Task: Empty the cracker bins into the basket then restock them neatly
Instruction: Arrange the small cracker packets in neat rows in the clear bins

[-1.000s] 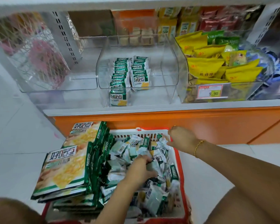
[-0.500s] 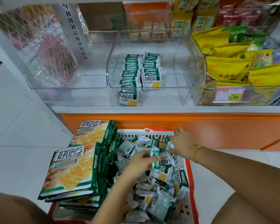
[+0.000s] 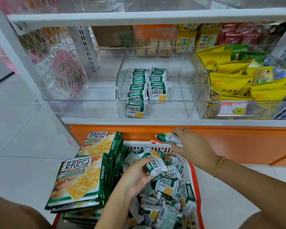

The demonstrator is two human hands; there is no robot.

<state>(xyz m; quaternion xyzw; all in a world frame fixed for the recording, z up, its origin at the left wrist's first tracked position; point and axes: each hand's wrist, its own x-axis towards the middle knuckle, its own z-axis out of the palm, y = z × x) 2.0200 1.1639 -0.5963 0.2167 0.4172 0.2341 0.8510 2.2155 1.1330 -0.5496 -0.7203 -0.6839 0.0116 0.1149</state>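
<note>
Step in hand, as judged: restocking.

Left hand (image 3: 137, 176) grips one cracker packet (image 3: 156, 165) over the basket (image 3: 135, 145). Right hand (image 3: 191, 144) pinches a second packet (image 3: 167, 138) above the basket's far rim.

The clear bin (image 3: 185, 90) on the shelf (image 3: 155, 120) holds two rows (image 3: 139, 90) of packets, overlapped, print facing front.

To do it well:
- Carry each packet label up.
- Lay it overlapping the last one.
- Keep the rows straight.

Packets: glossy crinkled film, pillow-shaped, probably slippery. The contents are likely brittle, so a light grip suits.

Bin: rigid, transparent, curved walls.

Large flat bags (image 3: 82, 179) lie stacked on the basket's left side.
</note>
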